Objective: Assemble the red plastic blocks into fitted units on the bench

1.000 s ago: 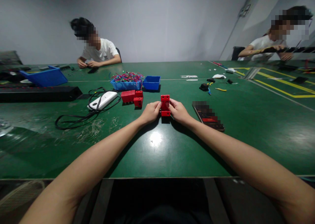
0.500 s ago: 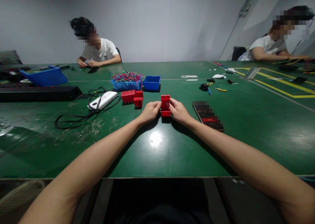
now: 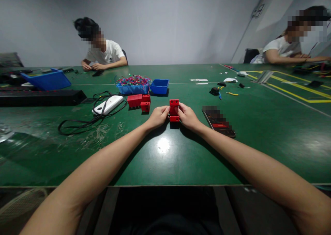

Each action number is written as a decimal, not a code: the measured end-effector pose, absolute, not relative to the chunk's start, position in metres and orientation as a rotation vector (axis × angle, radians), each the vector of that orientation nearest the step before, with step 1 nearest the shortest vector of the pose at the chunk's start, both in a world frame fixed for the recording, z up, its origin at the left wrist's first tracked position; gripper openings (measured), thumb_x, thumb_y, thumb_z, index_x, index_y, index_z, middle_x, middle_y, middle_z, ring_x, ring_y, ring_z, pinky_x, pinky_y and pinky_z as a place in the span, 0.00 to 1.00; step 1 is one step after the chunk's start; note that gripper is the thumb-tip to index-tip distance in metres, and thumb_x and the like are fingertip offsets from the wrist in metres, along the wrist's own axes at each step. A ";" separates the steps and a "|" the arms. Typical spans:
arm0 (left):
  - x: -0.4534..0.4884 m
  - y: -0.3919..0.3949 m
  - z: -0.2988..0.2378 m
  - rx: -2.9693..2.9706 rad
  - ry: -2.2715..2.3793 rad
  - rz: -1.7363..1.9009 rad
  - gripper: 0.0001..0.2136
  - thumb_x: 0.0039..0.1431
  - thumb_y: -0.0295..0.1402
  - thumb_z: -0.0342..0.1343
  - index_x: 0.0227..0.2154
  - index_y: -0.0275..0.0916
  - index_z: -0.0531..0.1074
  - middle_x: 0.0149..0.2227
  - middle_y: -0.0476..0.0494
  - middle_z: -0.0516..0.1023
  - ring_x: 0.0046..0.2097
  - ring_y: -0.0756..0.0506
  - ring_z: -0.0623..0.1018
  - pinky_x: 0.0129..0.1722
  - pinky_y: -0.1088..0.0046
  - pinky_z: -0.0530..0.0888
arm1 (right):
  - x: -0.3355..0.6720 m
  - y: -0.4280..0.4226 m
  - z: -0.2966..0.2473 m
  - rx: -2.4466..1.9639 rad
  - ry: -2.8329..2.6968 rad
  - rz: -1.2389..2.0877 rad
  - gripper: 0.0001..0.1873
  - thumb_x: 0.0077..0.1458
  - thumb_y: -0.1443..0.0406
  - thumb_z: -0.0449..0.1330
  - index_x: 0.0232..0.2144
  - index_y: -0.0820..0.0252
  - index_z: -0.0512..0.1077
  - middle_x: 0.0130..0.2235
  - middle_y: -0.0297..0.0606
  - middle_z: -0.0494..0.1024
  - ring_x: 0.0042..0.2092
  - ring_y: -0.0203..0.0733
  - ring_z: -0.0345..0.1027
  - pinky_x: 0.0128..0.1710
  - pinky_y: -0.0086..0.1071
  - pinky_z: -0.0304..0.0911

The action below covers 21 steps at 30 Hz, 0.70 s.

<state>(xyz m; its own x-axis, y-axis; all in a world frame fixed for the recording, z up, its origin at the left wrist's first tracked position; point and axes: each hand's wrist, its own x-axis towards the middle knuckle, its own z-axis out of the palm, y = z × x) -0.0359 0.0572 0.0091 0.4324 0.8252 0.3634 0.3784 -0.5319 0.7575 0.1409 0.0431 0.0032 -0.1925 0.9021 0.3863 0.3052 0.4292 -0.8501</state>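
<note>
Between both hands, just above the green table, is a red bracket-like block (image 3: 174,111) with small holes in its top and bottom flanges. My left hand (image 3: 159,116) pinches its left side, and my right hand (image 3: 188,116) grips its right side, thumb across the middle. Other fingers are partly hidden behind it. Several similar red blocks (image 3: 135,100) stand beyond my left hand. Farther back, a blue bin (image 3: 132,89) is heaped with coloured wires (image 3: 133,80). Right beside it is another blue bin (image 3: 159,86).
A phone (image 3: 218,122) lies right of my right hand. To the left are a white device (image 3: 108,105) with a black cable, a black bar-shaped unit (image 3: 41,98) and a tilted blue tray (image 3: 48,80). Yellow-handled pliers (image 3: 232,94) lie back right. Two people sit across the table (image 3: 165,166).
My hands and the red block stay practically still. At the far right, the other person's arms have shifted slightly.
</note>
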 end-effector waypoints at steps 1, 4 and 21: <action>-0.036 0.057 0.009 2.098 1.005 0.994 0.23 0.67 0.44 0.42 0.34 0.32 0.76 0.32 0.44 0.80 0.34 0.46 0.76 0.38 0.72 0.70 | 0.141 0.043 0.003 -1.052 -1.723 0.780 0.19 0.61 0.60 0.53 0.51 0.59 0.73 0.41 0.42 0.81 0.40 0.45 0.74 0.46 0.40 0.69; -0.035 0.057 0.008 2.085 0.994 1.010 0.22 0.67 0.45 0.43 0.35 0.33 0.76 0.33 0.43 0.80 0.34 0.46 0.76 0.38 0.73 0.70 | 0.140 0.042 0.005 -1.067 -1.724 0.772 0.19 0.61 0.60 0.53 0.51 0.60 0.73 0.43 0.43 0.81 0.42 0.46 0.74 0.46 0.39 0.69; -0.033 0.055 0.009 2.013 0.981 1.023 0.22 0.63 0.47 0.47 0.37 0.33 0.77 0.34 0.42 0.81 0.37 0.45 0.78 0.36 0.73 0.73 | 0.140 0.041 0.005 -1.078 -1.734 0.764 0.20 0.61 0.59 0.52 0.50 0.62 0.73 0.41 0.44 0.81 0.42 0.47 0.74 0.46 0.41 0.68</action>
